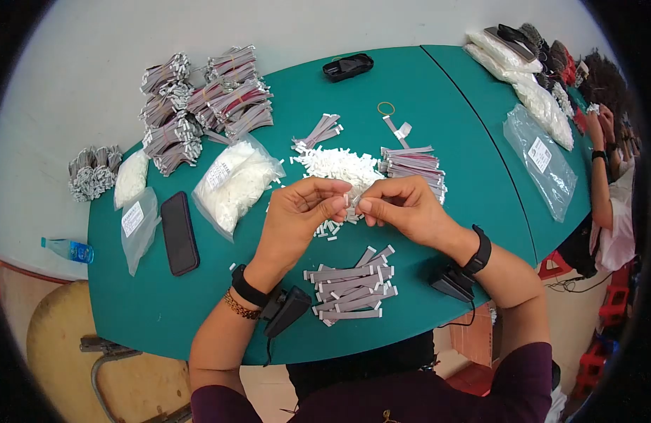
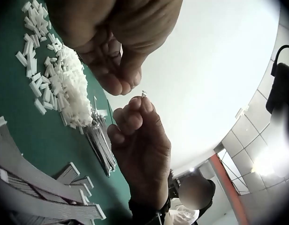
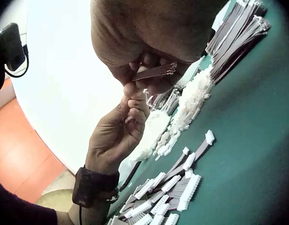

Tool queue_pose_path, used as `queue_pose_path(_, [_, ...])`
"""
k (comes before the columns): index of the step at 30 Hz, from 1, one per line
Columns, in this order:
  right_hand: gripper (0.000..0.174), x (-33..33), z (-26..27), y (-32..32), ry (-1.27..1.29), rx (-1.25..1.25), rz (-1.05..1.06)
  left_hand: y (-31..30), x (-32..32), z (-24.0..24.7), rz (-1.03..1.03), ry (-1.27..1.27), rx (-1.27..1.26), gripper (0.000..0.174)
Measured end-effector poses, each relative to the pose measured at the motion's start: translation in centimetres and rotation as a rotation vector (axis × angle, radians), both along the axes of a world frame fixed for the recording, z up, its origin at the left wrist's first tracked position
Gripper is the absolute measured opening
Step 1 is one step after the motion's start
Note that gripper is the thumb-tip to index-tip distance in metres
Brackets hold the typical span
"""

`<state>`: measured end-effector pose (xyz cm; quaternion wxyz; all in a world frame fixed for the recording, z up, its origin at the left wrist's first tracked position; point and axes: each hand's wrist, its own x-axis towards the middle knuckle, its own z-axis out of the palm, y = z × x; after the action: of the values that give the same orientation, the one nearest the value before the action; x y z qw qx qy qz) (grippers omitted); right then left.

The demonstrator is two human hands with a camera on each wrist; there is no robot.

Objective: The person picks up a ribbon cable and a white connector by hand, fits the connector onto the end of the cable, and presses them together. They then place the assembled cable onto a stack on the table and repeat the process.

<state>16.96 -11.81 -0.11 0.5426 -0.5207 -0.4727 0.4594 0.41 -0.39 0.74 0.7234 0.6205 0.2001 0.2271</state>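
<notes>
Over the middle of the table, both hands meet fingertip to fingertip. My left hand (image 1: pixel 297 211) pinches a small white connector housing (image 1: pixel 346 199) between thumb and fingers. Between the fingers of my right hand (image 1: pixel 406 211) lies a short grey ribbon cable (image 3: pixel 156 71) with bare metal terminals at its free end; its other end is hidden in the grip. Behind the hands spreads a heap of loose white connector housings (image 1: pixel 336 166). Nearer the body lies a pile of ribbon cables (image 1: pixel 350 289) with white ends. More cables (image 1: pixel 413 169) lie stacked right of the heap.
A bag of white housings (image 1: pixel 234 180), a phone (image 1: pixel 180 233) and an empty plastic bag (image 1: pixel 139 225) lie left on the green table (image 1: pixel 269 331). Tied cable bundles (image 1: pixel 174 141) stand behind. A black case (image 1: pixel 348 67) sits at the back. Another person (image 1: pixel 607 148) works at right.
</notes>
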Motion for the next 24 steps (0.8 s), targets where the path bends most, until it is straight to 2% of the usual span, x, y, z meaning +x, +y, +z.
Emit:
queue_pose_path(15, [0.016, -0.02, -0.1, -0.03, 0.001, 0.005, 0.004, 0.47, -0.24, -0.29, -0.051, 0.001, -0.086, 0.018])
queue_pose_path(18, [0.015, -0.01, 0.05, -0.03, 0.001, 0.009, 0.001, 0.18, -0.12, -0.16, -0.002, -0.018, -0.113, 0.019])
queue_pose_path(24, [0.015, 0.01, 0.09, -0.06, 0.011, 0.009, -0.002, 0.58, -0.25, -0.55, -0.081, -0.057, -0.119, 0.018])
